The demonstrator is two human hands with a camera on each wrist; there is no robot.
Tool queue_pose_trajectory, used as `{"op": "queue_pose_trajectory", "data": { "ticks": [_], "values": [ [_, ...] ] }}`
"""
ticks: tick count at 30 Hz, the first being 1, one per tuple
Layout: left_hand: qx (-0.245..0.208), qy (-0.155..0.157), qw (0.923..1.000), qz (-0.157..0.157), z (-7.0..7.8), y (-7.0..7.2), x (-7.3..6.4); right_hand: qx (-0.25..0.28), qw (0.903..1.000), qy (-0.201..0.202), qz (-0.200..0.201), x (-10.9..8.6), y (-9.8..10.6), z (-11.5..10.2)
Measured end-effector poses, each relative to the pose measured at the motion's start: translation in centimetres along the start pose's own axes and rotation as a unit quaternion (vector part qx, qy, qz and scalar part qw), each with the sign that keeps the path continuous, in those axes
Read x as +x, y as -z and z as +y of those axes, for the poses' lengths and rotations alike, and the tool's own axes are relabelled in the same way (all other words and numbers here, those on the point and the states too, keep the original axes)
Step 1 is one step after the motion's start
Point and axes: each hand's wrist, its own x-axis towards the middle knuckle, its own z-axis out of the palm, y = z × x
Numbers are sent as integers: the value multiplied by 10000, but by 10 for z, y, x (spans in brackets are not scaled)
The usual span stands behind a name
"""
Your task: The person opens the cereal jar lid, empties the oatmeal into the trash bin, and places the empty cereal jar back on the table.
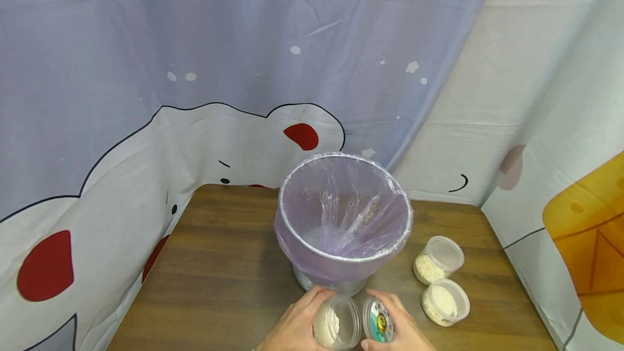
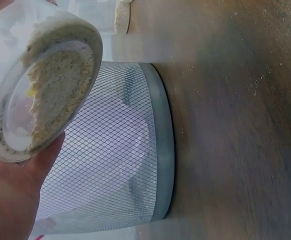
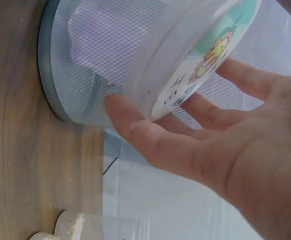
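Note:
My left hand (image 1: 299,323) grips a clear plastic jar (image 1: 347,319) partly filled with pale, flaky grains. From below, in the left wrist view, the grains (image 2: 63,95) lie heaped along one side of the jar's base. Close beside the jar's mouth, my right hand (image 1: 402,326) holds a round lid (image 1: 380,320) by its rim, between thumb and fingers. A green and white cartoon label (image 3: 213,57) covers the lid's top. Both hands are just in front of a metal mesh wastebasket (image 2: 110,150) lined with a thin purple bag (image 1: 336,270).
Two more clear jars, a rear one (image 1: 439,260) and a front one (image 1: 445,302), stand to the right on the wooden table (image 1: 219,275), with pale grains inside. Small crumbs are scattered on the wood. Printed curtains (image 1: 244,58) hang behind and beside the table.

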Motion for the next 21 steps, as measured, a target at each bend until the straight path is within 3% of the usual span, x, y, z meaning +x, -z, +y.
{"op": "queue_pose_trajectory", "data": {
  "ticks": [7,13,21],
  "values": [
    [-53,-42,10000,36,0,2,1,268,9977,-626,-23,-2,1,4],
    [0,-272,9995,157,-2,2,1,83,9946,-1039,7,-5,-2,13],
    [123,-324,9992,209,3,6,3,-67,9889,-1477,132,-6,-6,26]
  ]
}}
